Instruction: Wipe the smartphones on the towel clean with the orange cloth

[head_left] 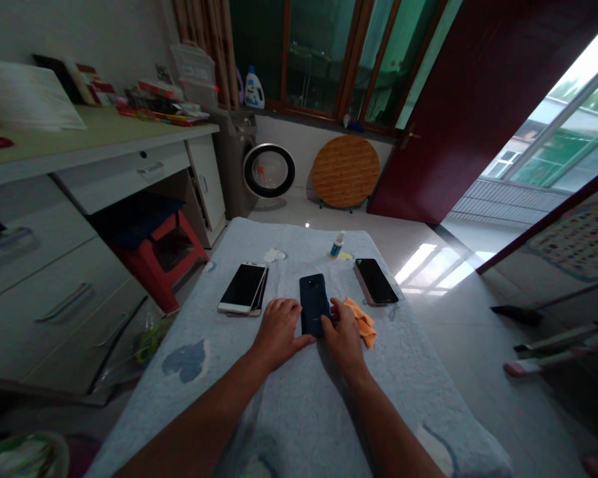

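Note:
A dark blue smartphone (pixel 313 292) lies back side up on the cloth-covered table, its camera bump toward the far end. My left hand (pixel 279 330) is at its left side, fingers curled against the edge and thumb by the lower corner. On the other side, my right hand (pixel 345 335) grips the right edge, with its thumb on the phone's back. An orange cloth (pixel 363 325) lies crumpled just right of my right hand. To the left sits a white-framed phone (pixel 244 287) on top of another one. Farther right is a black-screened phone (pixel 377 282).
A small spray bottle (pixel 337 245) stands toward the table's far edge. The pale patterned cloth (pixel 184 411) covers the table. Beyond are a washing machine (pixel 234 143) with its round door open and a round wooden tabletop (pixel 346 171). A red stool (pixel 162 262) is at the left.

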`<state>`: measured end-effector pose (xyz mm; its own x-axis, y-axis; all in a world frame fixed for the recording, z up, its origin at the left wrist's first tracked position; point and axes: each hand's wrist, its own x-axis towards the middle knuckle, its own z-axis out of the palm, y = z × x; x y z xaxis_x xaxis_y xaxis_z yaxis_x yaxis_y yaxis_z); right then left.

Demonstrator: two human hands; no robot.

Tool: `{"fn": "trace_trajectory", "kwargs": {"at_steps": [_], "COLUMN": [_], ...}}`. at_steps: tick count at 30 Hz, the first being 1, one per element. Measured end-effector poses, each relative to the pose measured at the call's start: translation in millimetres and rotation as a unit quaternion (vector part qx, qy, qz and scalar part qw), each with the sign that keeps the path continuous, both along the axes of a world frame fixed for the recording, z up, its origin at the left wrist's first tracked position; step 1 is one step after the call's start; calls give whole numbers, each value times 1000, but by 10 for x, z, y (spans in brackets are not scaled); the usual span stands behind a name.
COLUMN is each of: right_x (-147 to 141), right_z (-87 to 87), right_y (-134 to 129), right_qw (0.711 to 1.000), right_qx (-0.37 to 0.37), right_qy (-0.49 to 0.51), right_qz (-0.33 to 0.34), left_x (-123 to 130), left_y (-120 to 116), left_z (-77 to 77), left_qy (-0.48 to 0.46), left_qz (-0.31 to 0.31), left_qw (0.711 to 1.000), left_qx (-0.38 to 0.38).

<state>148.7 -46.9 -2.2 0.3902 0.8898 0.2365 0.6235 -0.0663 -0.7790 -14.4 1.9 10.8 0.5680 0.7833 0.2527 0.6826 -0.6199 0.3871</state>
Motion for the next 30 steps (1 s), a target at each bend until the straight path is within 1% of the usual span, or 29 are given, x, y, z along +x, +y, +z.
{"fn": "trace_trajectory", "kwargs": {"at_steps": [5,9,12,15,17,20,22,24,27,30], "right_x": [19,31,32,25,10,-40,-93,-153,-234,-289], "right_z": [-66,-31,43,122,160,175,156,123,73,53], "right_y": [48,62,48,19,-1,-21,-27,-28,-23,-21], "right_qw": [998,996,996,994,989,978,969,962,956,955], "right_qx": [8,31,66,103,131,168,179,178,174,159], "right_qy": [66,80,44,-12,-57,-127,-165,-194,-214,-220], "right_qz": [1,-11,-36,-35,-23,8,37,67,98,118], "left_x": [3,21,35,40,39,33,26,20,16,24], "left_y": [11,6,-1,5,21,54,73,88,106,118], "left_z": [14,33,33,31,33,36,33,24,0,-33], "left_qy": [8,3,-3,-16,-40,-103,-147,-173,-163,-113], "left_qz": [-3,-31,-56,-45,-38,-46,-48,-38,-11,21], "left_qw": [1000,999,997,997,996,990,983,978,980,990], "left_qx": [-3,-33,-52,-68,-77,-89,-102,-113,-111,-77]}}
